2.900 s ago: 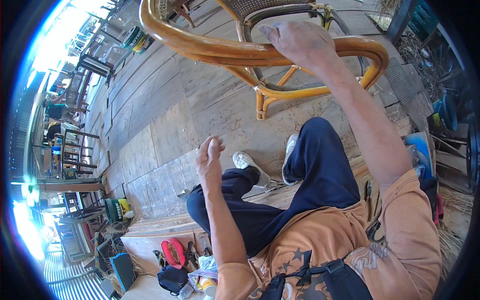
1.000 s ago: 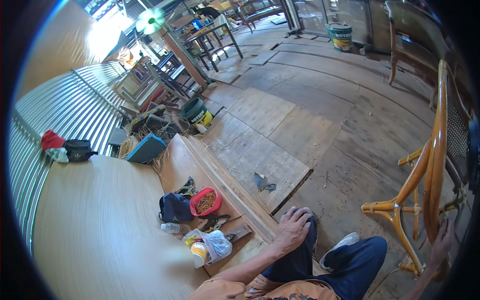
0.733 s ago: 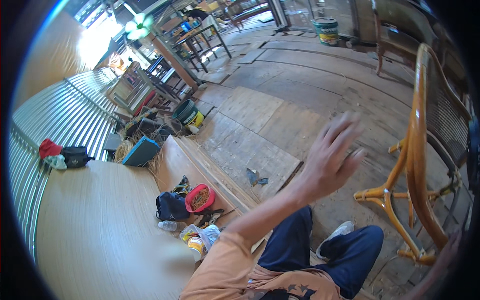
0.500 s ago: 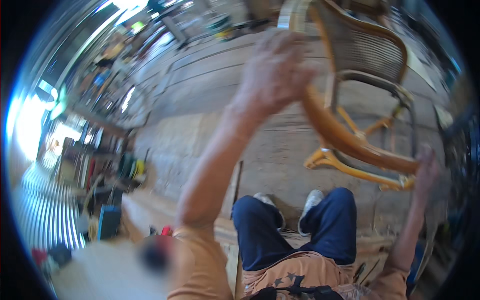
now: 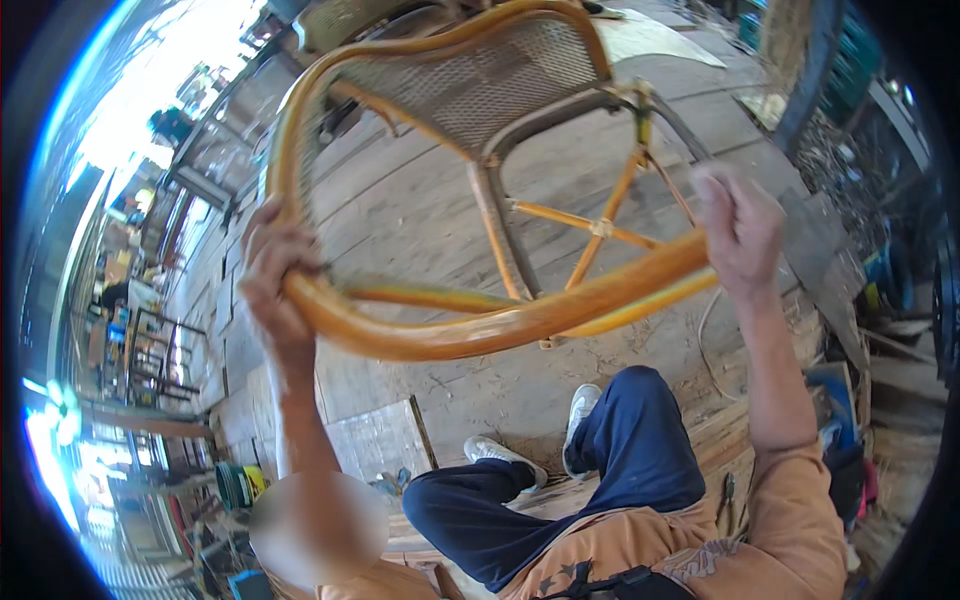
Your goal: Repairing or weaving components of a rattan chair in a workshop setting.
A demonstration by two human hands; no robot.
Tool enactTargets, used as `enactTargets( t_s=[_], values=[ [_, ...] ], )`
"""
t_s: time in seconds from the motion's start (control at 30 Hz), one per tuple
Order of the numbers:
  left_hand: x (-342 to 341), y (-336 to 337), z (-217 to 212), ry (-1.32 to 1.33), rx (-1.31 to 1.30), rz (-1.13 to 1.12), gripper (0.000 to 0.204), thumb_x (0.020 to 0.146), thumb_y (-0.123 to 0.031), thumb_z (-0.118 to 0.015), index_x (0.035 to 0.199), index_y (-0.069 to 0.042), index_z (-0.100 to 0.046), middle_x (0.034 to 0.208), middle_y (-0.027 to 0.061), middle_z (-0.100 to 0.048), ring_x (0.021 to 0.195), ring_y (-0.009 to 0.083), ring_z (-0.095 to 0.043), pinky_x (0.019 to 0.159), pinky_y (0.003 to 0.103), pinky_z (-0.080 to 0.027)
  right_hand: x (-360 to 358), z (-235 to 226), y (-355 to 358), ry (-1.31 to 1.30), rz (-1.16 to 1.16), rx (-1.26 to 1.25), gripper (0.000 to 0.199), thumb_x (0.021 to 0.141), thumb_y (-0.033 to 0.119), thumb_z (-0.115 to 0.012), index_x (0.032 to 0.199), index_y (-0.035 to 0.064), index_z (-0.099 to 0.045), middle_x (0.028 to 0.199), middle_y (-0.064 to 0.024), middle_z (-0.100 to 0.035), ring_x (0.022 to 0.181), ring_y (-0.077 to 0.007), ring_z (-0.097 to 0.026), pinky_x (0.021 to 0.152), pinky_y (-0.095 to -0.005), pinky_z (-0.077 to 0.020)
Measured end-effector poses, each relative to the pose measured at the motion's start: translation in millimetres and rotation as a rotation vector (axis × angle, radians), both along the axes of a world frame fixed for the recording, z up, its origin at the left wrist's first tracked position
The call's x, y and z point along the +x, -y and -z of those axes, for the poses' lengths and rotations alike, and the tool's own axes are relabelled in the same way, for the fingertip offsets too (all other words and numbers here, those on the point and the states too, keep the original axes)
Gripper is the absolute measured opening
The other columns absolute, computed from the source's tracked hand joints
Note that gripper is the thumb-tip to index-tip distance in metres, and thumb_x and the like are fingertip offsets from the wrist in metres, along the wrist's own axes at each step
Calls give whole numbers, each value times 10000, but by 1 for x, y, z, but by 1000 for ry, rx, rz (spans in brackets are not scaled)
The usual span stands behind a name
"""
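Note:
A rattan chair frame (image 5: 450,335) with glossy orange-brown curved poles is held up before me, tilted. Its woven cane panel (image 5: 480,90) is at the far end, and an opening bounded by dark bent poles shows the floor through it. Thin crossed rods (image 5: 601,228) brace the legs. My left hand (image 5: 277,270) is closed around the bend of the thick curved pole, on the left. At that pole's right end, my right hand (image 5: 740,225) is closed on it, slightly blurred; its fingertips are partly hidden.
Wide planks (image 5: 390,235) form the floor, with a loose board (image 5: 375,445) near my feet. A pale sheet (image 5: 655,42) lies at the far right, by a dark post (image 5: 812,75). Wooden furniture frames (image 5: 165,350) stand on the left, and a blue box (image 5: 835,390) is at the right.
The view has turned, and the chair frame now appears further left and larger, its cane panel more fully seen. Both hands stay on the curved pole.

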State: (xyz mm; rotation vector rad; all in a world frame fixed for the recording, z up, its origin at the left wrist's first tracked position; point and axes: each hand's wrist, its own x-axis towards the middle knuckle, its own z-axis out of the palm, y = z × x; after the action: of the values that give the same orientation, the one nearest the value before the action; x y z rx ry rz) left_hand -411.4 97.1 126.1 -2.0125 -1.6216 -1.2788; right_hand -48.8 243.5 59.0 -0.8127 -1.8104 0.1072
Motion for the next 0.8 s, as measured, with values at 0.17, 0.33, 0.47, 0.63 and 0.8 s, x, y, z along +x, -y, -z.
enactTargets(
  t_s=[0.17, 0.33, 0.47, 0.63, 0.8],
  values=[
    [35, 21, -4, -104, -20, -141, 620, 920, -504, -208, 714, -40, -565, 843, 131, -560, 1026, 323, -480, 936, 432, -327, -6, -27, -74, 103, 133, 297, 128, 882, 172, -540, 906, 67, -611, 711, -99, -600, 647, -276, -579, 594, -337, -451],
    [125, -5, -8, -486, -88, 6, 424, 841, -441, -513, 981, -45, -564, 937, 136, -547, 966, 346, -483, 918, 443, -330, 56, -37, -99, 132, 419, -11, 319, 875, 301, -561, 1055, 38, -577, 994, -184, -615, 1001, -247, -569, 921, -375, -408],
    [163, -36, -19, -563, -24, -73, 415, 815, -415, -575, 1007, -47, -573, 956, 128, -565, 955, 313, -498, 905, 439, -332, 134, 15, -38, -12, 287, -145, 239, 890, 246, -536, 990, 35, -591, 822, -135, -617, 777, -248, -614, 692, -322, -461],
    [215, -94, -14, -595, 87, -93, 400, 811, -402, -587, 1025, -65, -587, 947, 105, -583, 929, 288, -507, 861, 435, -344, 223, 145, 99, -136, 314, -845, 260, 892, 207, -529, 1036, 2, -599, 711, -24, -538, 649, -96, -497, 609, -243, -428],
    [268, -118, -10, -675, 140, -160, 446, 793, -463, -586, 1024, -82, -598, 938, 90, -592, 925, 277, -516, 853, 428, -326, 252, 242, 214, -220, 345, -1183, 209, 867, 138, -540, 999, -11, -605, 794, -75, -636, 732, -125, -600, 656, -276, -464]
  ],
)
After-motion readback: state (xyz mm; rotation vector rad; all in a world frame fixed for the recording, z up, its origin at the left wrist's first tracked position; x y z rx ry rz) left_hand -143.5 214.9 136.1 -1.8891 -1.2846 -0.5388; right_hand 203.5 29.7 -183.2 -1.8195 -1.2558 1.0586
